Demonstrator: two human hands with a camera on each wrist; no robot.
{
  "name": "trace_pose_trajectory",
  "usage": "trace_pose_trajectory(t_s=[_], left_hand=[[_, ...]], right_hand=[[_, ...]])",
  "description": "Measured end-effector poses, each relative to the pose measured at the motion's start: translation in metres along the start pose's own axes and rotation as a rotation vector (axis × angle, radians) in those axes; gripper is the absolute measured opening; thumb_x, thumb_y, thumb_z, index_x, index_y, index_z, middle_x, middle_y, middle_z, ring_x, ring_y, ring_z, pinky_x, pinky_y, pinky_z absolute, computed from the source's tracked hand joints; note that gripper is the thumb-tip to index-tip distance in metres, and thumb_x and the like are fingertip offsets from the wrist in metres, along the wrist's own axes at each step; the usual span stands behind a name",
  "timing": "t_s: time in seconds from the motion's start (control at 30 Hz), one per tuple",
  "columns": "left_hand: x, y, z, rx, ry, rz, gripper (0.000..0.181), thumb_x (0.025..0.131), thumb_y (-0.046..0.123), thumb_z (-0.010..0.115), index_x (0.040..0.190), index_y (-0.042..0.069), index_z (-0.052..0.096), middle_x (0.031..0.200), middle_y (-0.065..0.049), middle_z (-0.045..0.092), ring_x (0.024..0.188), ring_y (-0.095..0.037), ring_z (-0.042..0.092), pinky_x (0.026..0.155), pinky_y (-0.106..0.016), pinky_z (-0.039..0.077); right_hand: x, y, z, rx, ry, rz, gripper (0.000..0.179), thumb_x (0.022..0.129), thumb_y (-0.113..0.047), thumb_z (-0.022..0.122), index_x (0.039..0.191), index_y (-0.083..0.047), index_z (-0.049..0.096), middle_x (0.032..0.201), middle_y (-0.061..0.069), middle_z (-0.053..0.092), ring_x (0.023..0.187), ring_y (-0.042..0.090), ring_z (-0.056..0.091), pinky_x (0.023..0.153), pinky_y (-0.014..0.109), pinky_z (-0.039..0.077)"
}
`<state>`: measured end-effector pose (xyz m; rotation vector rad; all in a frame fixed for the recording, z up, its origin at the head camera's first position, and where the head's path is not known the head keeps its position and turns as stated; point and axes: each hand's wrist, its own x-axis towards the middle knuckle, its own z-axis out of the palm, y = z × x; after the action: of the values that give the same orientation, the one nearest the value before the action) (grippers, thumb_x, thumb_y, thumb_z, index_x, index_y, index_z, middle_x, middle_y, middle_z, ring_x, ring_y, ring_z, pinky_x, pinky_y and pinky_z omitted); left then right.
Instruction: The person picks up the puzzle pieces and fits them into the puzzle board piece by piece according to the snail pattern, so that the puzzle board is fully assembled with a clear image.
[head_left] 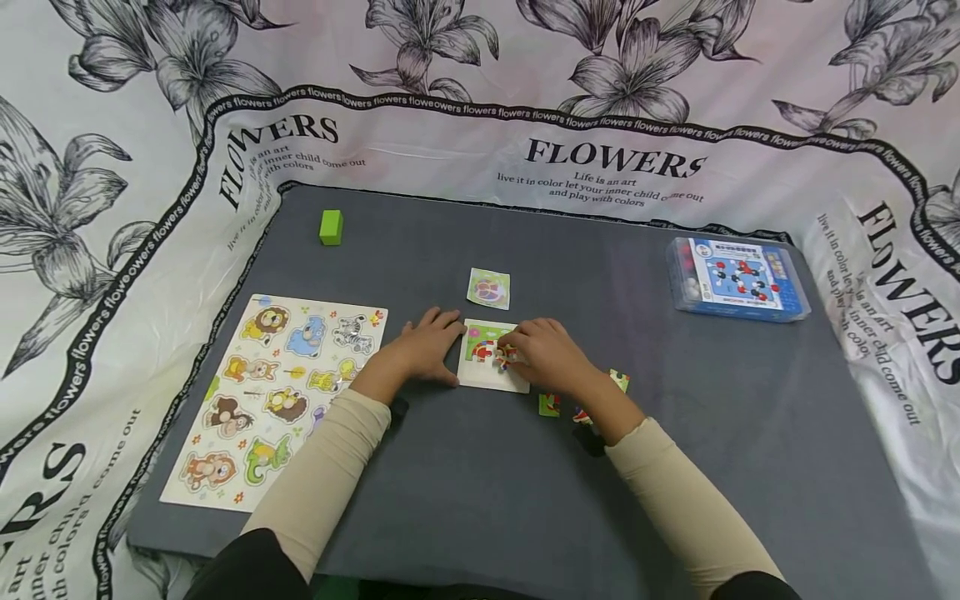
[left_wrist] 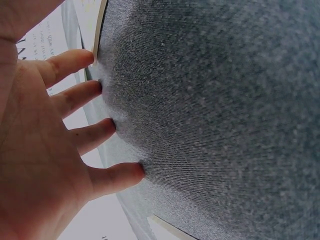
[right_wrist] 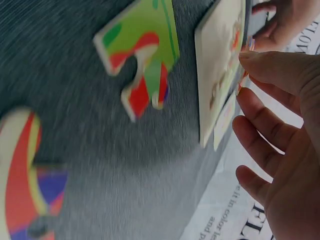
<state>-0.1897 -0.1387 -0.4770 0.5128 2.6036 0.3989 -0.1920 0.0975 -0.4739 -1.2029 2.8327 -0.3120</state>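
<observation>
A: Well, from the head view, a small jigsaw is being put together. The puzzle tray (head_left: 491, 360) lies mid-bench, and the right hand (head_left: 543, 354) is over its right half, fingertips curled down onto a small piece (head_left: 504, 357) at the tray's middle. I'd judge it is pinching or pressing that piece into place.

B: And the left hand (head_left: 427, 346)?

A: Flat on the grey bench (head_left: 480, 500), fingers straight, touching the tray's left edge. It looks to be steadying it and holds nothing. Loose pieces (head_left: 550, 406) lie just beside the right wrist, a picture card (head_left: 489, 288) lies behind the tray, and an animal board (head_left: 273, 392) is off to the left.

B: The left wrist view?

A: It shows four spread fingers (left_wrist: 82, 95) with their tips on the grey cloth and nothing in the grasp.

B: The right wrist view?

A: The tray (right_wrist: 220, 70) is seen edge-on, with the fingers (right_wrist: 270, 70) loosely bent over it. The index tip meets something at the surface, but the piece itself is mostly hidden. One loose piece (right_wrist: 142, 55) lies near the tray and another (right_wrist: 22, 175) is nearer the camera.

B: So what does the next move call for?

A: My guess is seating this piece flush while the left hand keeps the tray from sliding, then a reach back for a loose piece.
</observation>
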Motion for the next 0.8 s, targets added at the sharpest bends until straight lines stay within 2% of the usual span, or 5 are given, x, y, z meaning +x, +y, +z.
trace_pose_trajectory(t_s=[0.27, 0.57, 0.8], left_hand=[[-0.001, -0.001, 0.0, -0.008, 0.001, 0.006, 0.086, 0.076, 0.038, 0.082, 0.148, 0.013, 0.04, 0.161, -0.01, 0.02, 0.148, -0.038, 0.011, 0.108, -0.07, 0.02], [-0.003, 0.002, -0.003, -0.018, 0.005, 0.011, 0.085, 0.076, 0.038, 0.082, 0.147, 0.013, 0.041, 0.161, -0.009, 0.02, 0.148, -0.037, 0.011, 0.108, -0.07, 0.021], [-0.003, 0.001, -0.001, -0.015, 0.015, 0.014, 0.085, 0.076, 0.038, 0.082, 0.146, 0.013, 0.041, 0.16, -0.01, 0.021, 0.148, -0.037, 0.012, 0.108, -0.07, 0.022]], right_hand=[[0.01, -0.004, 0.013, -0.022, -0.008, 0.006, 0.03, 0.083, -0.021, 0.078, 0.113, -0.015, 0.073, 0.107, 0.004, 0.067, 0.105, 0.027, 0.058, 0.103, 0.048, 0.04], [0.009, -0.005, 0.016, -0.03, 0.041, -0.017, 0.03, 0.086, -0.021, 0.075, 0.115, -0.016, 0.072, 0.106, 0.004, 0.067, 0.104, 0.026, 0.058, 0.103, 0.047, 0.039], [0.008, -0.007, 0.018, -0.048, 0.044, 0.0, 0.029, 0.087, -0.02, 0.074, 0.116, -0.017, 0.072, 0.102, 0.003, 0.066, 0.103, 0.027, 0.058, 0.101, 0.046, 0.04]])
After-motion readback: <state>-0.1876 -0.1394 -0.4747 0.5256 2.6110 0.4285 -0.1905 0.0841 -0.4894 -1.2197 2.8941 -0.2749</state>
